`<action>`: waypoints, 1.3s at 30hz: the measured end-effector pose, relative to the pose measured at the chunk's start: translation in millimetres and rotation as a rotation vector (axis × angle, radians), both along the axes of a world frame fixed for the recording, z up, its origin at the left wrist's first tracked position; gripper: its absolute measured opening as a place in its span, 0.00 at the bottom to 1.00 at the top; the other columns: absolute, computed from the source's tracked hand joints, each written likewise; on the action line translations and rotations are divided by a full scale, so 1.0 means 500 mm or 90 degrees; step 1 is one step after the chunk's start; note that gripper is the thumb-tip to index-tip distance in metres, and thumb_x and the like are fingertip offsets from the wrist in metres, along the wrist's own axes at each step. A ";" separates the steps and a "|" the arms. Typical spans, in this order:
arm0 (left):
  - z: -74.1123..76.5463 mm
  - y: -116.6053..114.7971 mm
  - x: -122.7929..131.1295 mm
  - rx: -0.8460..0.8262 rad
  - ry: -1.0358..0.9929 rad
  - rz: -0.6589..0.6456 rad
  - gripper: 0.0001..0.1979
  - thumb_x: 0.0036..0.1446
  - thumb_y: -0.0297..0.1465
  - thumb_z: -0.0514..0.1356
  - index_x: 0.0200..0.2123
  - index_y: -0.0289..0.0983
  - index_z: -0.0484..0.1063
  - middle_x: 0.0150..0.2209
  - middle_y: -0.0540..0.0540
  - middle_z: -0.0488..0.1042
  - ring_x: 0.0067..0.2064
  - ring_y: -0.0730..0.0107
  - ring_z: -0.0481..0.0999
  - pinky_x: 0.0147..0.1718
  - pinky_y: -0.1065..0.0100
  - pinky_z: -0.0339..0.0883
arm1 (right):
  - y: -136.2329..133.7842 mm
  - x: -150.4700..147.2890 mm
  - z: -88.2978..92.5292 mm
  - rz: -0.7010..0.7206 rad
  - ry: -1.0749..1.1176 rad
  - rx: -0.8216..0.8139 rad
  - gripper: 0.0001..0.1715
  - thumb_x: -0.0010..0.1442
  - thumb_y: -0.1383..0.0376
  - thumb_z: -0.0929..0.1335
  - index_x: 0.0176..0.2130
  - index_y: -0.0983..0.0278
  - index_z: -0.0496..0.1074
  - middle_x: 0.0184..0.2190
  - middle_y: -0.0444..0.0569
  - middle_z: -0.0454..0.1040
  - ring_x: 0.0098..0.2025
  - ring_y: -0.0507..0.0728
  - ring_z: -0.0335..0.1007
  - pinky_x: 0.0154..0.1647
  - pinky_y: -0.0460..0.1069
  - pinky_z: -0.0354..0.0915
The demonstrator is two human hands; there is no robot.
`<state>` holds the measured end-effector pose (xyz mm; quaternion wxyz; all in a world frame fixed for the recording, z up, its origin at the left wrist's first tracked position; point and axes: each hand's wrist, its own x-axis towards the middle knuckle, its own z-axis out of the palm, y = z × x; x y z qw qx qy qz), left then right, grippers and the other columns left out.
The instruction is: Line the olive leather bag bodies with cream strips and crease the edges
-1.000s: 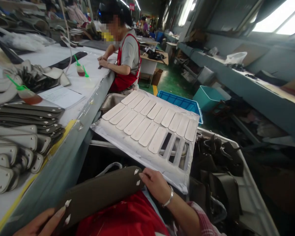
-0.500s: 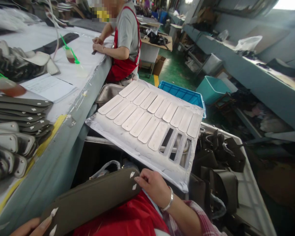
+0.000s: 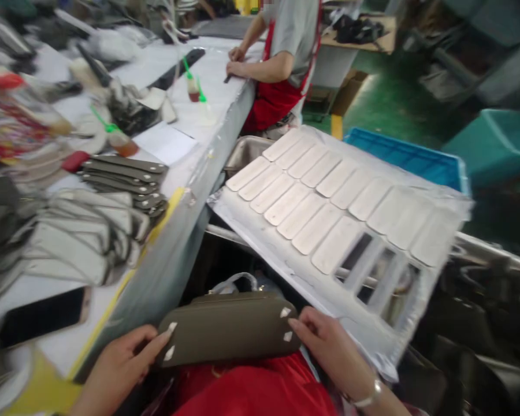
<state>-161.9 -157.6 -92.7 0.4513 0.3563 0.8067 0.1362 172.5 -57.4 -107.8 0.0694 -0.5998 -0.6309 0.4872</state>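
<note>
A dark olive leather panel (image 3: 229,332) with rounded ends lies level over my red apron, small white patches at its corners. My left hand (image 3: 123,358) pinches its left end, the thumb beside a white patch. At the opposite end, my right hand (image 3: 323,335) grips the edge between thumb and fingers. Just behind the panel, a plastic-wrapped handle (image 3: 236,280) curves up; whether the two are joined is hidden. Beyond my hands, a white-covered board (image 3: 260,228) carries rows of pale rounded strips (image 3: 305,216), with open slots at its right end.
On the left table are olive strips (image 3: 125,173), stacked pale-backed pieces (image 3: 73,237), a phone (image 3: 45,315) and green-tipped bottles (image 3: 119,138). A co-worker in a red apron (image 3: 277,98) works at the table's far edge. A blue crate (image 3: 407,159) stands behind the board.
My view has swung left, bringing the phone and more of the table into sight. The panel now lies nearly level instead of slanting, with both hands still at its ends.
</note>
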 end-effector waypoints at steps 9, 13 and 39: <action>0.022 0.010 -0.019 0.050 -0.041 -0.058 0.20 0.55 0.46 0.51 0.22 0.36 0.62 0.18 0.55 0.61 0.21 0.75 0.62 0.20 0.75 0.53 | 0.009 -0.007 -0.014 0.077 -0.055 -0.019 0.26 0.55 0.44 0.58 0.22 0.61 0.64 0.20 0.43 0.63 0.25 0.53 0.59 0.24 0.45 0.56; 0.025 0.011 -0.025 0.084 -0.024 -0.076 0.19 0.55 0.44 0.52 0.21 0.36 0.62 0.19 0.54 0.62 0.24 0.75 0.61 0.22 0.74 0.53 | 0.010 -0.015 -0.005 0.059 -0.048 -0.020 0.27 0.53 0.43 0.58 0.21 0.62 0.63 0.19 0.43 0.62 0.25 0.53 0.58 0.24 0.45 0.57; 0.010 0.009 -0.055 0.177 -0.018 -0.130 0.17 0.54 0.42 0.52 0.21 0.36 0.65 0.20 0.54 0.64 0.24 0.74 0.62 0.24 0.72 0.51 | 0.003 -0.017 -0.009 0.051 -0.067 -0.093 0.25 0.54 0.45 0.60 0.22 0.62 0.61 0.15 0.39 0.53 0.20 0.50 0.48 0.19 0.45 0.48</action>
